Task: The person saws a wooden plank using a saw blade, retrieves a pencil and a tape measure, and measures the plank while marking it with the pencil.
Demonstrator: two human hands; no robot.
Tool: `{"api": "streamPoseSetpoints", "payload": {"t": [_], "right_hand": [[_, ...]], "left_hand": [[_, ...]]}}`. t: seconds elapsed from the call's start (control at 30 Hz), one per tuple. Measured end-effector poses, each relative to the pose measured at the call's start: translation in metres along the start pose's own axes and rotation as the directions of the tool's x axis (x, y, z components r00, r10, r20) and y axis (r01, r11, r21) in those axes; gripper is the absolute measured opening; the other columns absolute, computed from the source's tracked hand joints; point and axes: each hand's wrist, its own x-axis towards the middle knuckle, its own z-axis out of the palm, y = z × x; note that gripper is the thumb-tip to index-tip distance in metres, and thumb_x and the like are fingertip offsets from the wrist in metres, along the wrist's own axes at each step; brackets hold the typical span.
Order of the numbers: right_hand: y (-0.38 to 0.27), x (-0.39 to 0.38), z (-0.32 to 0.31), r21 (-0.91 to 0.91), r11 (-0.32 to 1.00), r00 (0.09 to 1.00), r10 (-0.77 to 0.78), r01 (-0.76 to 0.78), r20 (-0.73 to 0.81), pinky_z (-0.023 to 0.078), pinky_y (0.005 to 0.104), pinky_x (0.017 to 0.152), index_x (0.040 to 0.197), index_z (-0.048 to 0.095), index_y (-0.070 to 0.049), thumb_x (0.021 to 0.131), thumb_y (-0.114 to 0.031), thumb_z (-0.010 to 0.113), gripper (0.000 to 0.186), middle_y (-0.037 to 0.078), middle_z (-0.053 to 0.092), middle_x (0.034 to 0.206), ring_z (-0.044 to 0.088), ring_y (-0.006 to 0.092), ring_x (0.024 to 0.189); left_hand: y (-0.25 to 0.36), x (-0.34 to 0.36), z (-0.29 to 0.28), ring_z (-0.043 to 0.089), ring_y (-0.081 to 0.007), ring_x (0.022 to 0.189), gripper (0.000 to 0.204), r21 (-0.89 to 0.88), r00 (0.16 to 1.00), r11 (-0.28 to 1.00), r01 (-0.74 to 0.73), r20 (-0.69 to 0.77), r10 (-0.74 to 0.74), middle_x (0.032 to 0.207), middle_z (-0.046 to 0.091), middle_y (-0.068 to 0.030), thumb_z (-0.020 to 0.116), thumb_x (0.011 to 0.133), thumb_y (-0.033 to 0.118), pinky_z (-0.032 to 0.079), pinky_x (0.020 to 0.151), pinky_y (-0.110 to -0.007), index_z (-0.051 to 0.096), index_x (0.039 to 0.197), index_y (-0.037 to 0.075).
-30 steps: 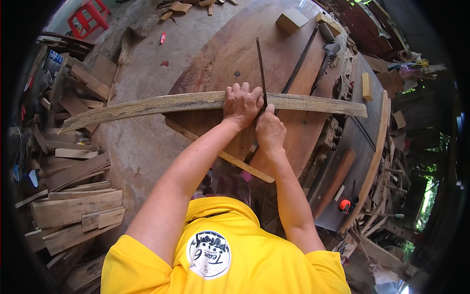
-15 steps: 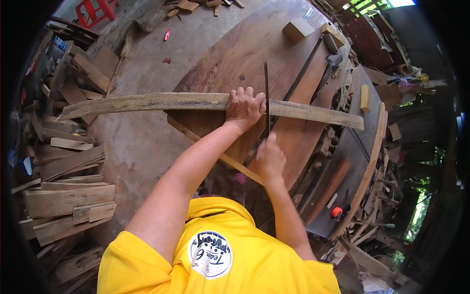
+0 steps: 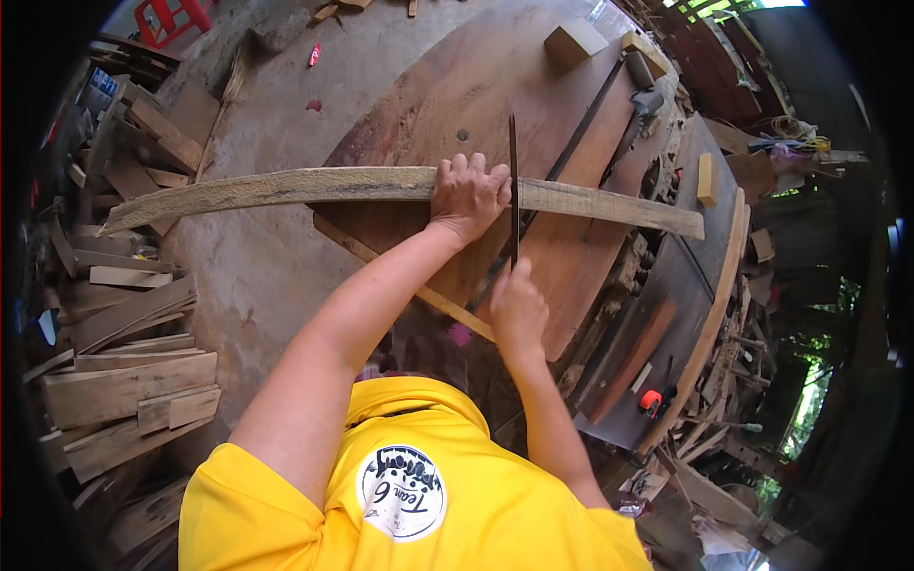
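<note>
A long, slightly curved wooden plank [image 3: 305,187] lies crosswise over a brown wooden worktop, its left end reaching out past the worktop. My left hand [image 3: 466,200] presses down on the plank's middle, fingers curled over its far edge. Just right of those knuckles, a handsaw [image 3: 514,176] crosses the plank, its thin dark blade seen nearly edge-on. My right hand [image 3: 520,309] is wrapped around the saw's near end, on my side of the plank. The handle is hidden in that fist, which is slightly blurred.
The worktop [image 3: 409,124] carries a wooden block [image 3: 575,42] and a grey-headed tool [image 3: 647,103]. On a dark side surface at right lie a red-orange tape measure [image 3: 650,400] and a yellowish block [image 3: 705,181]. Stacked offcuts [image 3: 129,385] fill the left side; a red plastic stool [image 3: 171,19] stands far left.
The whole view has shifted slightly, moving the scene up and left. My right hand and the saw have drawn a little nearer to me relative to the plank; my left hand keeps its hold.
</note>
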Motion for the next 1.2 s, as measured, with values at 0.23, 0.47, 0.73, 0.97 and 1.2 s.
{"api": "streamPoseSetpoints", "payload": {"t": [0.23, 0.47, 0.73, 0.97, 1.2], "right_hand": [[0.001, 0.014, -0.001, 0.021, 1.000, 0.996, -0.015, 0.017, -0.087, 0.053, 0.0537, 0.064, 0.100, 0.044, -0.003, 0.096, -0.020, 0.046, 0.018, 0.024, 0.066, 0.071, 0.067, 0.0428, 0.069], [-0.003, 0.067, -0.011, 0.054, 0.999, 0.994, 0.000, 0.006, -0.109, 0.052, 0.0553, 0.069, 0.103, 0.047, -0.003, 0.096, -0.020, 0.045, 0.018, 0.027, 0.066, 0.076, 0.065, 0.0463, 0.075], [0.010, -0.022, 0.005, -0.024, 0.999, 0.996, -0.033, 0.031, -0.080, 0.053, 0.0533, 0.057, 0.101, 0.048, -0.005, 0.095, -0.020, 0.046, 0.016, 0.021, 0.065, 0.064, 0.067, 0.0403, 0.061], [0.000, 0.048, -0.011, 0.085, 0.996, 0.996, -0.017, 0.024, -0.088, 0.053, 0.0545, 0.069, 0.102, 0.047, -0.002, 0.096, -0.021, 0.046, 0.020, 0.026, 0.066, 0.074, 0.066, 0.0454, 0.077], [-0.003, 0.022, -0.004, -0.025, 0.999, 0.989, -0.030, 0.027, -0.146, 0.056, 0.0499, 0.061, 0.103, 0.047, -0.004, 0.095, -0.017, 0.044, 0.015, 0.021, 0.068, 0.071, 0.069, 0.0383, 0.068]], "left_hand": [[0.006, -0.001, 0.009, 0.055, -0.0271, 0.082, 0.015, -0.035, 1.000, 0.999, 0.008, 0.000, -0.008, 0.083, 0.057, -0.0064, 0.060, 0.085, 0.033, 0.040, 0.074, -0.042, 0.059, 0.079, 0.019], [0.015, 0.011, 0.010, 0.055, -0.0279, 0.080, 0.014, -0.058, 1.000, 0.998, -0.020, -0.018, 0.019, 0.082, 0.055, -0.0065, 0.060, 0.084, 0.032, 0.040, 0.072, -0.044, 0.059, 0.080, 0.019], [0.001, -0.001, 0.001, 0.054, -0.0290, 0.080, 0.013, -0.027, 0.999, 0.999, 0.039, 0.026, -0.039, 0.083, 0.053, -0.0080, 0.060, 0.082, 0.031, 0.040, 0.072, -0.044, 0.058, 0.080, 0.019], [0.015, -0.004, 0.003, 0.053, -0.0264, 0.081, 0.014, -0.051, 1.000, 0.999, -0.003, 0.006, 0.003, 0.084, 0.054, -0.0065, 0.059, 0.084, 0.034, 0.039, 0.072, -0.042, 0.060, 0.083, 0.019], [0.008, 0.004, -0.002, 0.054, -0.0269, 0.080, 0.014, -0.015, 1.000, 1.000, -0.009, -0.013, 0.009, 0.084, 0.055, -0.0067, 0.059, 0.085, 0.032, 0.040, 0.072, -0.043, 0.059, 0.083, 0.019]]}}
